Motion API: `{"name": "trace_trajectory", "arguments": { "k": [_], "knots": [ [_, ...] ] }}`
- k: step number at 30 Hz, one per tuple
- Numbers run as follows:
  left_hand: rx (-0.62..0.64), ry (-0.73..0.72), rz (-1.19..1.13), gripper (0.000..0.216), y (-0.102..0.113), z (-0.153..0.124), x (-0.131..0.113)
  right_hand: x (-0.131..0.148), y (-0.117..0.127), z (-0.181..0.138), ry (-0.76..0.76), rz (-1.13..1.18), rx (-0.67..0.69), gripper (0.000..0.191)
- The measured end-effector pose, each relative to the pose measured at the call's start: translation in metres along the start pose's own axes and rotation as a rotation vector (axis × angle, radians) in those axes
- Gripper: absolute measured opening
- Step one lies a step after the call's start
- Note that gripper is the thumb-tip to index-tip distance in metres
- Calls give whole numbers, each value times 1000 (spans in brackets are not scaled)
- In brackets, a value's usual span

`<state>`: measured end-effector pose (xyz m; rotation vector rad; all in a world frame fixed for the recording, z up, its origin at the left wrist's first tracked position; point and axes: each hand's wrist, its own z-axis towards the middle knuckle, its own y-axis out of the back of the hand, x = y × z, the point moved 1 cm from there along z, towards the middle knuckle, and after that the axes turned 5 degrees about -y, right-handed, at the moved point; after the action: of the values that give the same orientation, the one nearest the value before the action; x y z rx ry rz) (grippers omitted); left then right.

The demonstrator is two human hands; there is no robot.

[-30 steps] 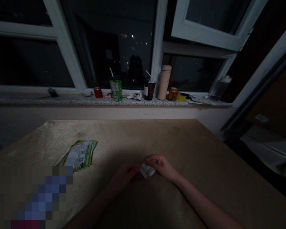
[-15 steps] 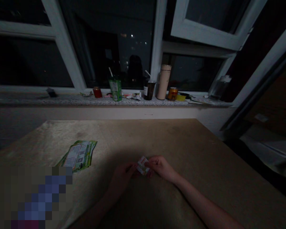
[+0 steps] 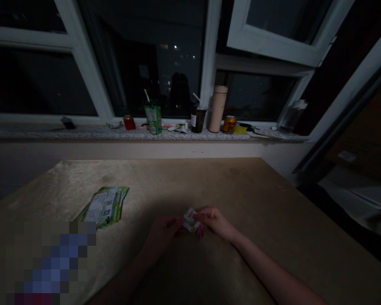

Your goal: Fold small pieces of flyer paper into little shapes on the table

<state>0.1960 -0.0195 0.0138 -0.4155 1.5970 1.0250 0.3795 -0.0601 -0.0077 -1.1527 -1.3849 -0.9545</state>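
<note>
Between my two hands, just above the table [image 3: 228,186], is a small printed packet [image 3: 189,219], white and green with some red. My left hand [image 3: 167,228] pinches its left edge and lies in deep shadow. On the other side, my right hand [image 3: 216,222] grips the packet with thumb and fingers, the fingertips partly under it. The print is too small and dim to read. A larger green printed pouch [image 3: 114,205] lies flat on the table to the left of my hands, its near end cut off by a blurred block.
Along the windowsill [image 3: 178,137] stand a green cup [image 3: 153,118] with a straw, a dark drink cup [image 3: 197,119], a pale pink flask [image 3: 217,109], an orange can [image 3: 230,124], a red jar [image 3: 129,122] and a clear bottle [image 3: 294,116]. A pixelated patch covers the lower left.
Both hands stay almost in place on the packet. The fingers of my right hand under the packet have shifted slightly. Nothing else has moved.
</note>
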Motion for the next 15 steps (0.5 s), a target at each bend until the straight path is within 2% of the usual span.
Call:
{"name": "trace_trajectory", "arguments": {
  "k": [5, 10, 13, 15],
  "knots": [
    [12, -44, 206, 42, 6, 1, 2, 2, 2, -1, 22, -97, -21, 35],
    [-40, -134, 423, 33, 4, -4, 4, 1, 1, 1, 98, -326, -246, 22],
    [-79, -238, 579, 39, -4, -10, 5, -3, -3, 3, 186, -550, -352, 13],
    [-49, -340, 756, 42, -11, -16, 8, -6, -6, 3, 255, -676, -399, 13]
  ]
}}
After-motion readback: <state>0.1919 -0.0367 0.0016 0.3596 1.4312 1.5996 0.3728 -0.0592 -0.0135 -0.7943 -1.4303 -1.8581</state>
